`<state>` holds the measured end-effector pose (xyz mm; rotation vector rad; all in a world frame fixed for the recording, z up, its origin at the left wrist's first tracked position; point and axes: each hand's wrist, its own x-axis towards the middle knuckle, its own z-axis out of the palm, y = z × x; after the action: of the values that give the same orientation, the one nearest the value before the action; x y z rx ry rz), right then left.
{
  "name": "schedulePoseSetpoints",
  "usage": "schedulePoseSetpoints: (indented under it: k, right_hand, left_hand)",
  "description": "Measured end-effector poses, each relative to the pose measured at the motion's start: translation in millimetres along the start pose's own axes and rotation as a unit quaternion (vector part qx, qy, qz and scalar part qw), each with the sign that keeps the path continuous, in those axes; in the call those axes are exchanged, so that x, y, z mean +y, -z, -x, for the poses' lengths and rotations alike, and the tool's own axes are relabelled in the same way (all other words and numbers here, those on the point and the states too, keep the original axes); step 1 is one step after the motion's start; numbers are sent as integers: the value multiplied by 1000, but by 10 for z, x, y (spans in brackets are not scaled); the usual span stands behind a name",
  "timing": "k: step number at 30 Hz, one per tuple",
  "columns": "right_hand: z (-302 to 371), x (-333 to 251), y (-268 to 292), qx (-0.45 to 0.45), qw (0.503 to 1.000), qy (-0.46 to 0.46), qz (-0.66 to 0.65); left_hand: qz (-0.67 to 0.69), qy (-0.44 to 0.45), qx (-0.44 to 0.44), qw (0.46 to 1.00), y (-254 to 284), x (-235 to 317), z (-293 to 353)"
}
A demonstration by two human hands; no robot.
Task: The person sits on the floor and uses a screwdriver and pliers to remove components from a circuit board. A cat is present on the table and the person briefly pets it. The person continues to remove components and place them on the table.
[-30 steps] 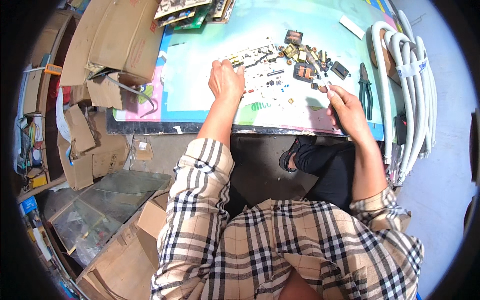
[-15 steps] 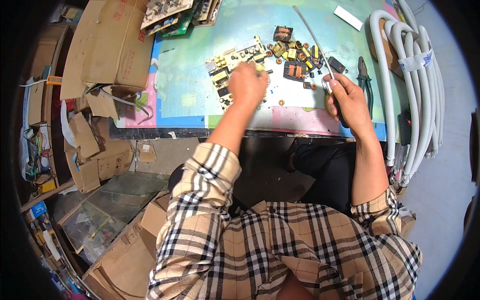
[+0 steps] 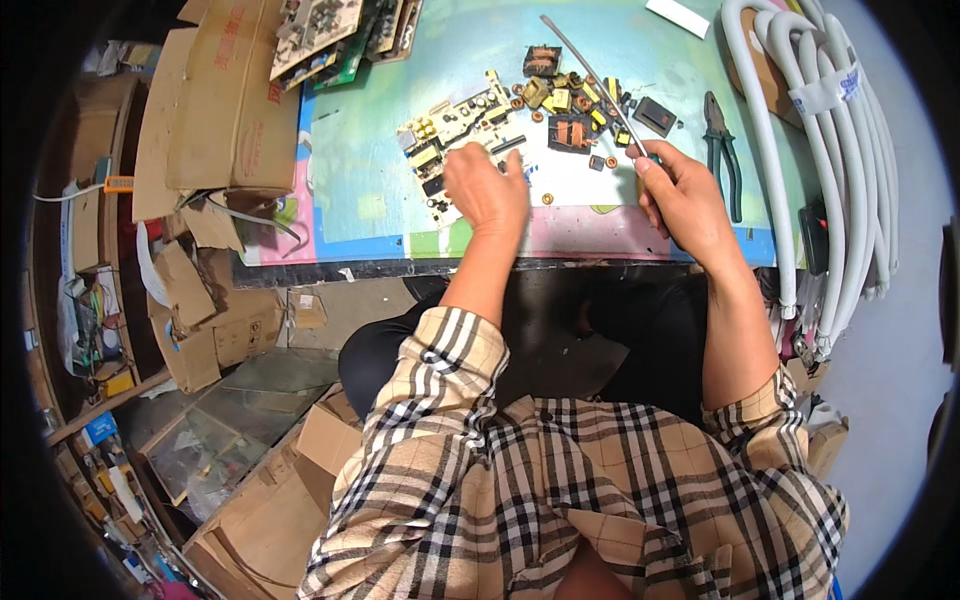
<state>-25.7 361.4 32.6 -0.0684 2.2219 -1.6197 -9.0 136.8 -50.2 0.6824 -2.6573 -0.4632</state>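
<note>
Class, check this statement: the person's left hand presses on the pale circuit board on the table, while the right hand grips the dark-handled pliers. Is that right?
Not quite. In the head view the right hand grips a long thin grey metal rod, not the dark-handled pliers, which lie untouched on the table beside that hand. The left hand does press on the pale circuit board.

Electronics workshop, circuit boards (image 3: 455,135), pliers (image 3: 722,140)
</note>
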Motion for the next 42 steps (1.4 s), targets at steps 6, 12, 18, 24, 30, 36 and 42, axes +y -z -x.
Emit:
schedulePoseSetpoints:
  k: [6,12,18,24,30,36,42]
  right_hand:
    - [-9,43,-23,-7,1000,3,1]
    - [-13,44,8,4,1000,12,6]
    - [-29,99,98,18,997,52,50]
    - [24,4,91,-19,996,43,72]
    - [-7,101,47,-58,982,69,165]
    - [-23,221,0,-57,978,104,169]
    - [157,267,-36,-96,975,56,195]
  left_hand:
    - [-56,23,29,998,-144,-53,-79]
    - [-163,-3,81,983,-501,87,-148]
    - [-147,21,-101,984,-221,193,-400]
    - [-115,26,-196,974,510,-80,-544]
    - [38,-37,-190,980,874,-751,-411]
    - [55,-89,-199,974,878,-876,-121]
    - [-58,-166,-141,974,439,-930,279]
